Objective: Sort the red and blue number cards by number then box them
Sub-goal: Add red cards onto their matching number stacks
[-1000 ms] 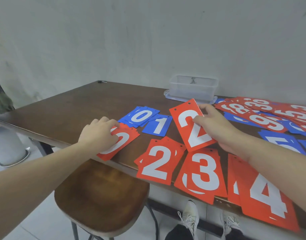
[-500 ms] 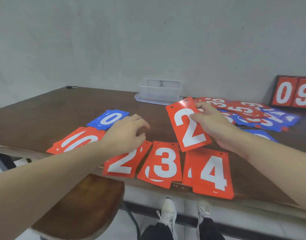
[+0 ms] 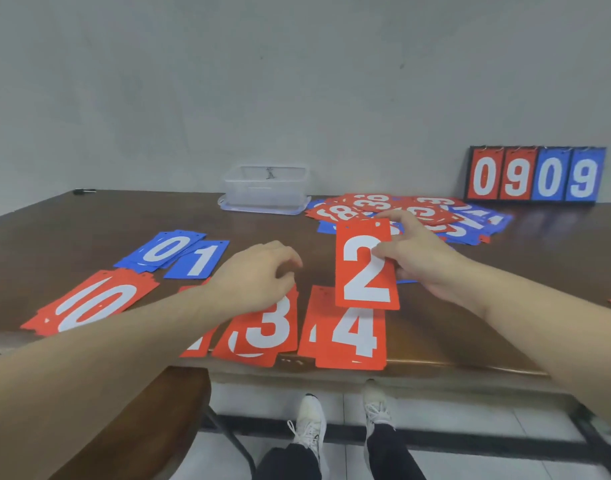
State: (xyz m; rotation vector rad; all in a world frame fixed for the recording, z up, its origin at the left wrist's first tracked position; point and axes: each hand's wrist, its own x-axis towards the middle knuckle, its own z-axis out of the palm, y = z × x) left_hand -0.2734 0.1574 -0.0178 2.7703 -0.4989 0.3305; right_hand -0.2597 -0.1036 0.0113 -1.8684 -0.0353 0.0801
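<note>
The red 2 card is lifted off the worktop, upright and facing the person, pinched at its right edge by the right hand, thumb on the face. It hangs over the top of the red 4 pile at the near edge, probably because it is on its way to the 2s pile, which seems to lie further left under the left forearm, mostly hidden.

The left hand hovers over the red 3 pile with fingers loosely curled and nothing in its grip, perhaps ready to take the card or square the piles.

The sorted piles run in number order along the near edge: the red 0 pile toward the near left corner, then the 3s and 4s. Behind them lie the blue 0 pile and a blue 1 card, so the colours are kept in separate rows.

The unsorted heap of red and blue cards spreads toward the far right. Left of it at the far edge stands a clear plastic box on its lid, presumably for the boxing. A flip scoreboard reading 0909 stands in the far right corner against a plain grey wall. A brown stool stands below the near edge on a pale tiled floor.
</note>
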